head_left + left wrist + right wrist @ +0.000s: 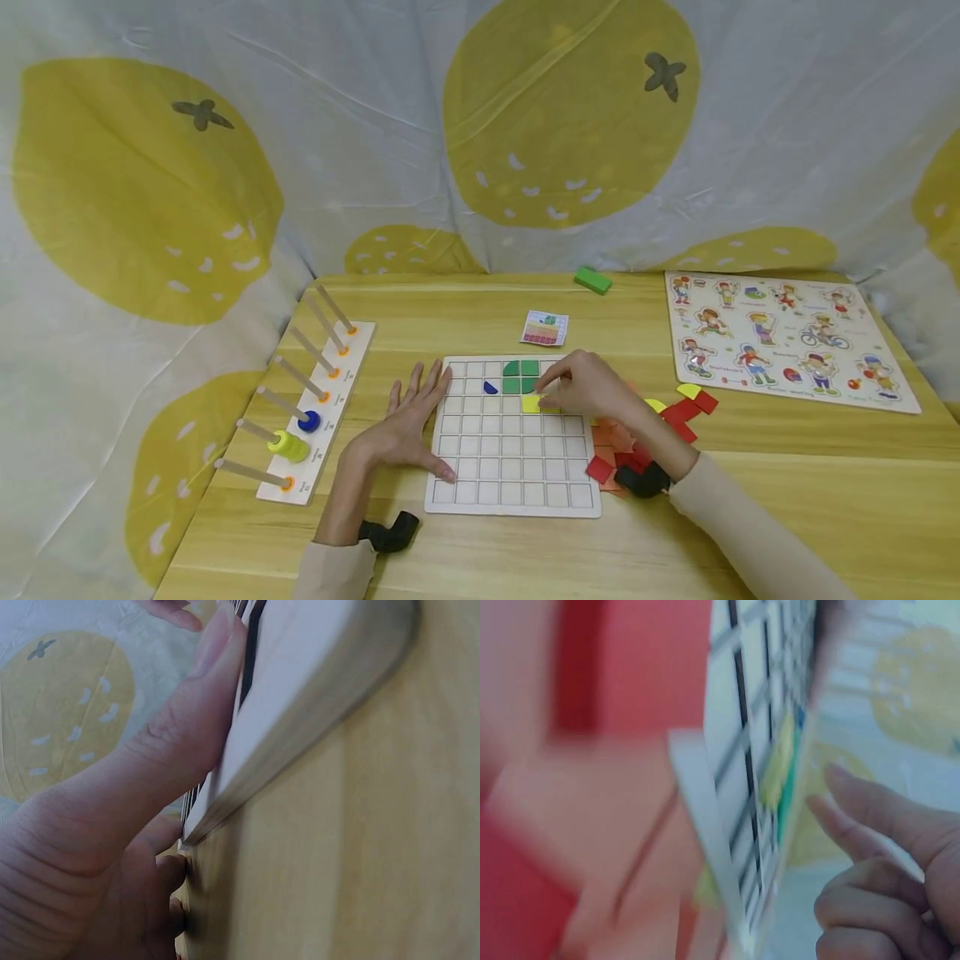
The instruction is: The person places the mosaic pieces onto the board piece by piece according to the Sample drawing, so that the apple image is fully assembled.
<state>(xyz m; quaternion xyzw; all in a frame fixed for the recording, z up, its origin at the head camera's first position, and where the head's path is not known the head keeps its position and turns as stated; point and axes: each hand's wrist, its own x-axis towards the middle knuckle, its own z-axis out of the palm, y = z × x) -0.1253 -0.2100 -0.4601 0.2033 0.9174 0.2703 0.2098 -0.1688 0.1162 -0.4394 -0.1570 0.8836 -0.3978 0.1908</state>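
Note:
A pale grid board [487, 450] lies on the table between my hands. Several green tiles [529, 367] sit near its top, with a small dark blue piece [490, 387] beside them and yellow tiles [531, 404] just below. My left hand [401, 432] rests along the board's left edge, fingers spread; in the left wrist view the thumb [184, 724] lies against its rim. Over the yellow tiles hovers my right hand [581, 385], partly covering them. In the right wrist view its thumb and forefinger [840, 821] reach out with nothing visible between them, the other fingers loosely bent.
Red tiles [681, 417] and orange tiles [617, 437] lie heaped right of the board. Above it is a small pattern card [545, 328]. A peg stand [285, 490] with rings stands left, a picture puzzle [787, 342] far right, a green block [592, 281] at the back.

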